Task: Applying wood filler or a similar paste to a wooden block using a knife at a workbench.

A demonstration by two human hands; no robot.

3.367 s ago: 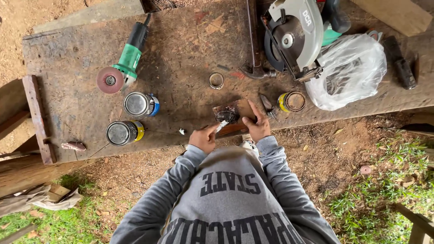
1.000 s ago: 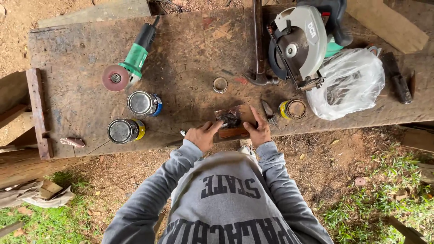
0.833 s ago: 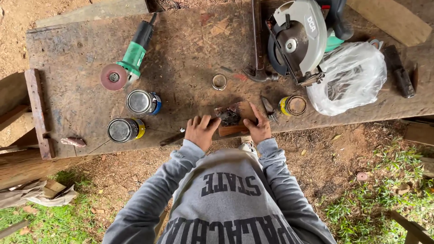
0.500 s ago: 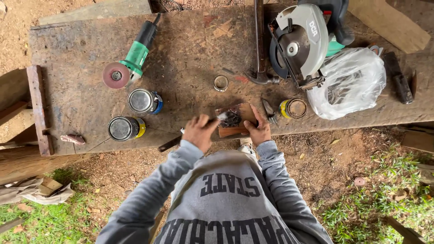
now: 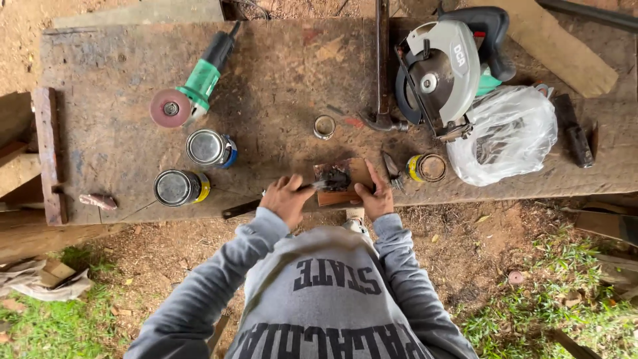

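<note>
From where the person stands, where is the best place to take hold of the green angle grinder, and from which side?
Probably the slim black rear handle of the angle grinder, which points away toward the workbench's far edge. Come from above and around its sides. The bare red disc lies at the near end, so keep fingers off it.

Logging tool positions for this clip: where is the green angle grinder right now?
In the head view, the green angle grinder lies on the workbench at the upper left, its reddish disc just above the blue-banded can, well clear of both hands.

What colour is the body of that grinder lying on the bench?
Green, with a black handle and a reddish disc: the angle grinder, clearest in the head view.
</note>
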